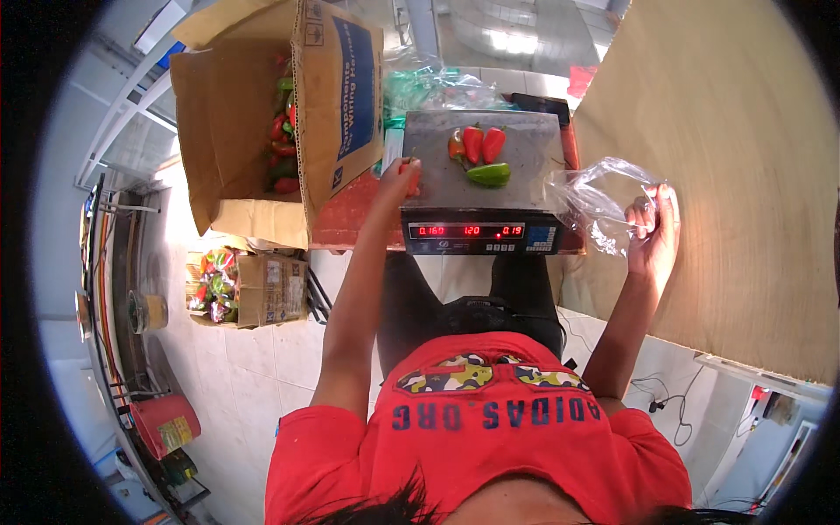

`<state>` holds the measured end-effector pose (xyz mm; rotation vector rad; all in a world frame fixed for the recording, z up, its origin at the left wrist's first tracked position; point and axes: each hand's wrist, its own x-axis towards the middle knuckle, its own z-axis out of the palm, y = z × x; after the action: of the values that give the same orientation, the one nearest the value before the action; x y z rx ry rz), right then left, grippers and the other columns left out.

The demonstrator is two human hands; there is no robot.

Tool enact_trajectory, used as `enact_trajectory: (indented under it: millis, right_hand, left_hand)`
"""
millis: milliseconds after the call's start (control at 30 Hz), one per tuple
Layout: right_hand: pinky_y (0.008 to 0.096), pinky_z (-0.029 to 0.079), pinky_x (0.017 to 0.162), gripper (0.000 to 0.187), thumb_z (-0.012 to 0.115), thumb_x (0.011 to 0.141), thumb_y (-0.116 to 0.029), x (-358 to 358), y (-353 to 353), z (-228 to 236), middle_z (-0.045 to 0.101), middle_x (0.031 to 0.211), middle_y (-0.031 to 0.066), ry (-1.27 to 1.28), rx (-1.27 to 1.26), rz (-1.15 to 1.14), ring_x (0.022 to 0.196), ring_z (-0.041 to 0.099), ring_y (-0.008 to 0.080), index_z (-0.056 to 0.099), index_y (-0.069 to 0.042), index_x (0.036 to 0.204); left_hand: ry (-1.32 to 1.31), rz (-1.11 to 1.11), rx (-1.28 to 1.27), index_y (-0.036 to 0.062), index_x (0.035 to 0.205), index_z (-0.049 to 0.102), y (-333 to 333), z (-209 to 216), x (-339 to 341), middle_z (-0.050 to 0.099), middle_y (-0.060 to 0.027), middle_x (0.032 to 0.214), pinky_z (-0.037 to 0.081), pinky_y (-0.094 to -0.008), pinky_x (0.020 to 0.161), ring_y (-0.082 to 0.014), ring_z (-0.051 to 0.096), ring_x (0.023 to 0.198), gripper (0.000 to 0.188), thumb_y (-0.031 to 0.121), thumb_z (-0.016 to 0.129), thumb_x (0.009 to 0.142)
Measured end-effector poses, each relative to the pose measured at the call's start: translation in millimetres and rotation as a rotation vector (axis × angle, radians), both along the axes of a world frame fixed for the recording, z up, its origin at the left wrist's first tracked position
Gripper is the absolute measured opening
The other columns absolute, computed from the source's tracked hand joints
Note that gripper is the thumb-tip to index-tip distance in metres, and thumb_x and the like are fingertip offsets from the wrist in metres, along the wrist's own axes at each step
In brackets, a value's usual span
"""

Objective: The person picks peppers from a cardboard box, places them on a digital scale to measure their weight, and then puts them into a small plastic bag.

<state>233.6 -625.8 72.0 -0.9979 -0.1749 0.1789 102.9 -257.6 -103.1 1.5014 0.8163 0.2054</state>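
My left hand [402, 178] is closed on a red pepper [413, 182] at the left edge of a digital scale. Two red peppers [493, 143], an orange-red one [456, 147] and a green pepper [488, 175] lie grouped on the scale's grey metal pan [525, 188]. Red digits glow on the scale's front display [466, 231]. To the right of the scale, my right hand [652, 229] pinches a clear plastic bag [599, 197]. The bag hangs between that hand and the pan's right edge, and no pepper shows in it.
A large open cardboard box [236, 131] holding red and green peppers [284, 131] stands at the left. Below it on the floor sits a smaller box [273, 289] with bagged peppers. Green and clear plastic bags [437, 90] lie behind the scale. A wooden board [726, 175] fills the right.
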Motion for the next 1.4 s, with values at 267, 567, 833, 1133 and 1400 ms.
enact_trajectory:
  millis: [267, 567, 833, 1133, 1400]
  right_hand:
    - [0.0226, 0.035, 0.050, 0.020, 0.057, 0.092, -0.020, -3, 6, 3, 0.039, 0.053, -0.0034, -0.012, 0.007, 0.032, 0.043, 0.030, 0.0047, 0.056, -0.003, 0.083]
    - [0.0226, 0.034, 0.050, 0.020, 0.056, 0.093, -0.021, -8, 13, 8, 0.039, 0.054, -0.0035, -0.005, -0.009, 0.029, 0.044, 0.029, 0.0049, 0.056, -0.003, 0.084]
    - [0.0229, 0.033, 0.049, 0.021, 0.057, 0.092, -0.022, -7, 3, 4, 0.038, 0.053, -0.0033, 0.001, 0.001, 0.026, 0.044, 0.029, 0.0055, 0.057, -0.003, 0.084]
    - [0.0229, 0.033, 0.050, 0.021, 0.057, 0.092, -0.023, -12, 12, 9, 0.038, 0.053, -0.0037, -0.032, -0.022, 0.050, 0.044, 0.029, 0.0053, 0.057, -0.003, 0.085]
    - [0.0227, 0.033, 0.050, 0.021, 0.056, 0.093, -0.022, -10, 16, 9, 0.036, 0.052, -0.0038, -0.025, -0.050, 0.032, 0.044, 0.028, 0.0052, 0.056, -0.003, 0.084]
  left_hand:
    - [-0.149, -0.053, -0.078, 0.0032, 0.125, 0.049, -13, 6, -43, 0.056, -0.0075, 0.095, 0.049, -0.0267, 0.070, -0.0158, 0.060, 0.075, 0.041, 0.029, 0.050, 0.093]
    - [-0.323, -0.145, -0.392, 0.0042, 0.130, 0.045, -64, 65, -45, 0.057, -0.0092, 0.105, 0.051, -0.0293, 0.075, -0.0171, 0.060, 0.081, 0.044, 0.033, 0.046, 0.097]
    - [-0.208, -0.052, -0.048, 0.0030, 0.125, 0.050, -63, 41, -26, 0.061, -0.0117, 0.102, 0.049, -0.0269, 0.073, -0.0161, 0.059, 0.080, 0.045, 0.035, 0.053, 0.093]
    - [-0.092, 0.094, 0.560, 0.0004, 0.102, 0.062, -34, -8, 37, 0.061, -0.0209, 0.097, 0.048, -0.0398, 0.079, -0.0328, 0.060, 0.088, 0.044, 0.035, 0.069, 0.076]
    - [-0.470, 0.102, -0.398, 0.0035, 0.101, 0.060, -37, 24, 32, 0.062, -0.0086, 0.095, 0.049, -0.0328, 0.069, -0.0188, 0.060, 0.081, 0.028, 0.027, 0.056, 0.086]
